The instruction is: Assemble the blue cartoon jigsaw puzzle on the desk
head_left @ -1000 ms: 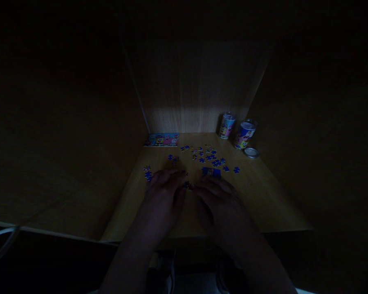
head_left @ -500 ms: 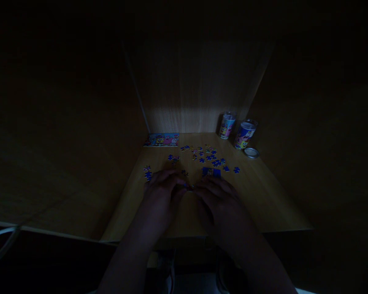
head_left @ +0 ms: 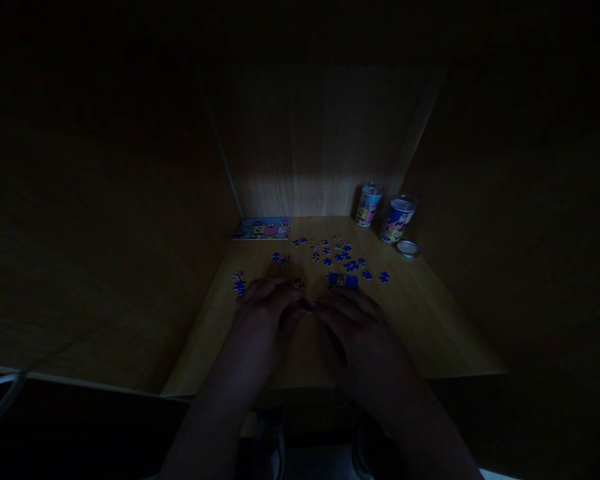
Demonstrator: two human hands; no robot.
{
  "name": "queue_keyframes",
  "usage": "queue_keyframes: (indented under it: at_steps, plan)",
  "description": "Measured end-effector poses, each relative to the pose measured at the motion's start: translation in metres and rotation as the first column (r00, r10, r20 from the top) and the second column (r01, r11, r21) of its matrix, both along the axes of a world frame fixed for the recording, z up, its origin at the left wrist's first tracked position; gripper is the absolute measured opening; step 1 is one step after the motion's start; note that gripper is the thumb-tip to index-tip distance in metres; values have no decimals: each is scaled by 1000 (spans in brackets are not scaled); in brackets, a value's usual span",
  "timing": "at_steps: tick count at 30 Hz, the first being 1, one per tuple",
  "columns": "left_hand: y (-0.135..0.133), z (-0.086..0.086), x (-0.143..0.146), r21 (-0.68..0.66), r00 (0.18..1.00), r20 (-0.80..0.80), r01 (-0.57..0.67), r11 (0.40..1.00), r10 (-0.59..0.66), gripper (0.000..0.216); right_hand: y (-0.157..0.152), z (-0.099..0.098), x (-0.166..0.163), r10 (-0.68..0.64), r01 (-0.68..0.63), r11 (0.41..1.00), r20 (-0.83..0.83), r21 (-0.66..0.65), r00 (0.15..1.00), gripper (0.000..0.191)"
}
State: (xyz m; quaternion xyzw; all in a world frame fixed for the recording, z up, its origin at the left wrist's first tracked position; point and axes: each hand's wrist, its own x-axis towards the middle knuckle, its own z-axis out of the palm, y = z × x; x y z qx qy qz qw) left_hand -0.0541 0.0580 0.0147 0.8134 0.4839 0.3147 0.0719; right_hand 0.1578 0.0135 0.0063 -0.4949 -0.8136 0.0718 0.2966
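Note:
My left hand and my right hand meet close together over the table. Small jigsaw puzzle pieces are pinched between their fingertips; dim light and the fingers hide how they fit together. Just beyond the right fingers lies a small blue picture card or joined puzzle section, partly covered by that hand. One loose piece rests by the left fingertips. A few more pieces lie left of the left hand.
Several loose puzzle pieces spread over the middle of the wooden table. A completed-looking picture panel lies at the back left. Two clear-topped printed cans and a round lid stand back right. Wooden panels enclose the sides and back.
The left fingers have shifted slightly around the pinched pieces. Both hands stay together in nearly the same place, and the view has moved a little.

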Motion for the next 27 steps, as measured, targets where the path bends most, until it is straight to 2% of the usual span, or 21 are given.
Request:
queue_keyframes:
  at_steps: [9, 13, 17, 21, 23, 27]
  plan:
    - [-4, 2, 0, 36, 997, -51, 60, 998, -58, 16, 1, 2, -2, 10, -10, 1000, -25, 0, 1000, 40]
    - [-6, 5, 0, 25, 998, -5, 66, 997, -66, 18, -1, 8, 3, -55, 61, 997, -103, 54, 993, 36]
    - [-6, 9, -2, 27, 998, 68, -18, 999, 16, 15, -1, 14, 19, -152, 177, 974, -171, 143, 973, 30]
    - [-5, 10, -5, 48, 992, 94, -92, 995, 87, 14, 4, 8, 35, -209, 234, 954, -148, 188, 967, 22]
    - [-5, 9, -5, 45, 994, 90, -63, 997, 59, 14, 7, 3, 38, -222, 242, 956, -133, 168, 966, 21]
    - [-5, 6, -2, 8, 988, 48, 143, 990, -144, 25, 11, -2, 35, -228, 237, 964, -84, 116, 970, 18]
